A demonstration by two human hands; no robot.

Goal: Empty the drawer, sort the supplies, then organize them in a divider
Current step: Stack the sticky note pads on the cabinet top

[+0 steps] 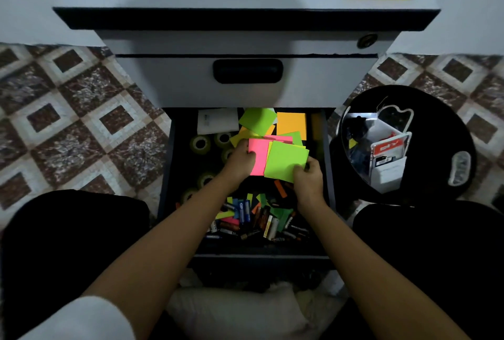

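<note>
A pink note [257, 158] and a green note [285, 161] overlap above the open drawer [166, 176], held in 2 hands. The left hand [241, 161] pinches the pink note's left edge, and the right hand [308, 178] pinches the green note's lower corner. Batteries [256, 222] and tape rolls [200, 144] lie beneath.

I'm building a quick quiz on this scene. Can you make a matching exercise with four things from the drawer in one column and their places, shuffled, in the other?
Things:
1. tape rolls
2. batteries
3. green notes
4. pink note

Places:
A. held by the right hand
B. left side of the drawer
C. held by the left hand
D. end of the drawer nearest the person

Pairs: 1-B, 2-D, 3-A, 4-C
</note>
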